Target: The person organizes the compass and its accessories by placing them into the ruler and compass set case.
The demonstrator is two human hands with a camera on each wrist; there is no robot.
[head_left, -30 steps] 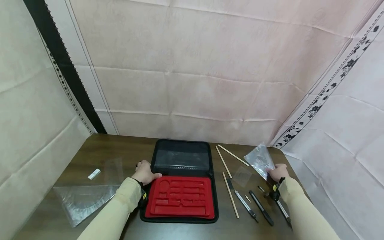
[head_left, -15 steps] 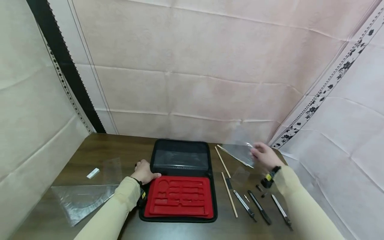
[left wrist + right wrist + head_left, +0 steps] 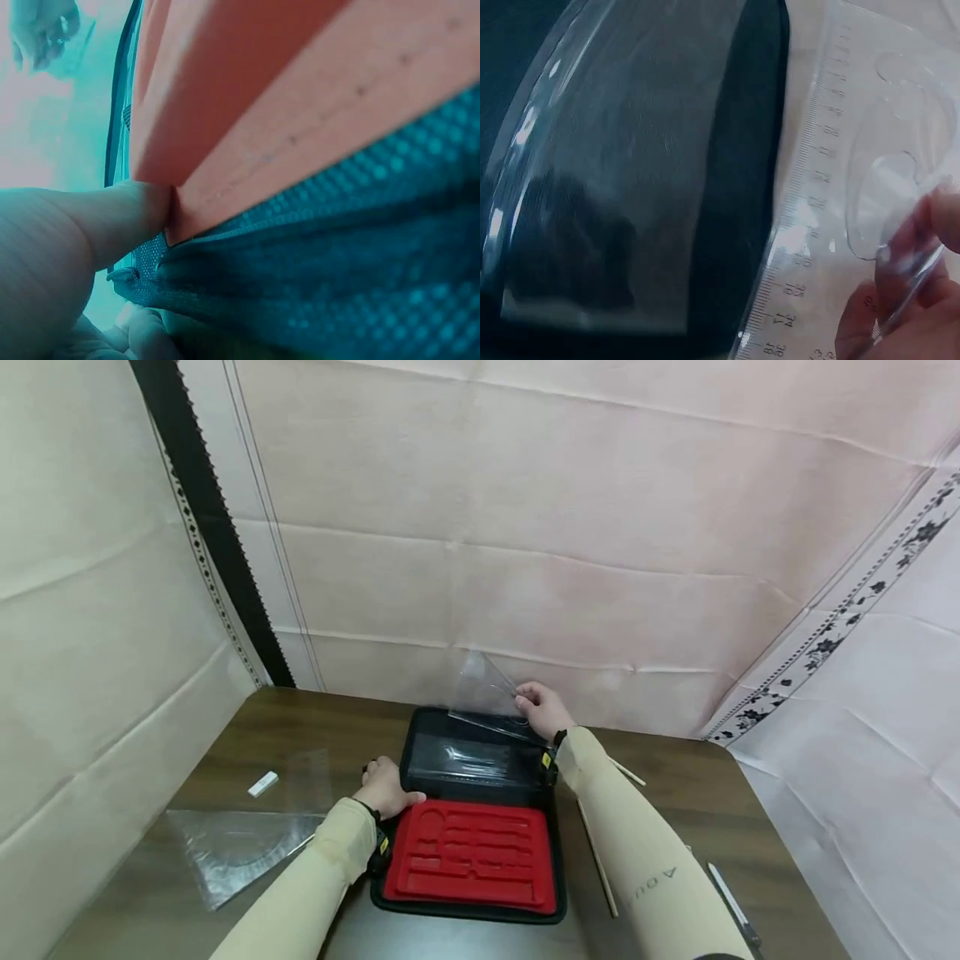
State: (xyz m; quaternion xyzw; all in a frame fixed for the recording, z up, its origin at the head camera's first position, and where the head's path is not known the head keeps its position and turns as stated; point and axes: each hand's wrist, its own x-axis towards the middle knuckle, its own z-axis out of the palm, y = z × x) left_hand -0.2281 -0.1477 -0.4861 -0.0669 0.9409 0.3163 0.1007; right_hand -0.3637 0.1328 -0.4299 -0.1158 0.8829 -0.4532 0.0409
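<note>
One wide brown wooden bench (image 3: 686, 785) runs across the scene. On it lies an open soft black zip case (image 3: 431, 723), its lid on the far side with a clear plastic pocket (image 3: 457, 760) inside. In the near half sits a red plastic tray (image 3: 474, 856) with shaped hollows.

To the left, a clear plastic three-cornered sheet (image 3: 225, 860) lies flat. A clear plastic three-cornered ruler (image 3: 480, 692), with tiny printed numbers and a curvy cut-out, is tipped up over the lid's far edge. I can't tell if they touch.

The right hand (image 3: 544, 708) has a narrow grip, pinching the ruler between thumb and fingers. The left hand (image 3: 384, 789) grips the case's left side, thumb on the tray's corner.

Half a second ago the ruler was off to the right, over the thin pale wooden sticks (image 3: 597, 860). Now it has come across to the lid, and the left hand has stayed put. So the work seems to be at the lid now, with the case held steady.

The cream right sleeve (image 3: 628, 827) now hides most things there, but a silver and black pen (image 3: 728, 896) shows past it. Smallest is a white block (image 3: 262, 784) on the left.
</note>
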